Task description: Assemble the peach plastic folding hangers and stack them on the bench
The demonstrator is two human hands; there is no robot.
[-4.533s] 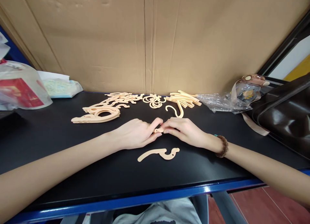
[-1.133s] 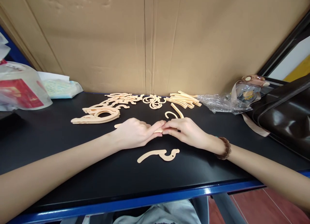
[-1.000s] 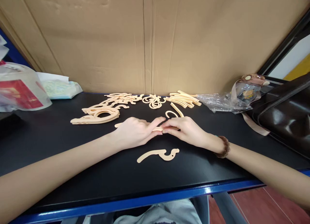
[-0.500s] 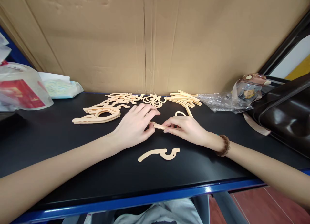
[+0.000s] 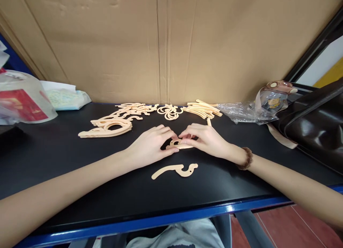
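Between my hands, just above the black table, is a beige curved hanger piece (image 5: 176, 142) with a round opening near its left end. My left hand (image 5: 154, 144) is closed on that end, thumb in front and fingertips behind. My right hand (image 5: 207, 139) pinches the same piece from the other side, hiding its right part. Nearer to me lies a loose beige hanger arm (image 5: 174, 169) with a hooked end and a small hole. Behind my right hand a thin beige strip (image 5: 209, 122) shows in part.
Stacked hanger arms (image 5: 107, 132) lie at left, a small pile of hooks (image 5: 170, 112) at centre back, and a pile of strips (image 5: 202, 108) right of it. Clear plastic wrapping (image 5: 238, 111) and a dark bag (image 5: 313, 123) sit at right. A cardboard wall (image 5: 120, 44) stands behind.
My hands have come closer together. The piece between them has turned so its round opening shows, and my left thumb now lies along its front. The loose arm in front stays put.
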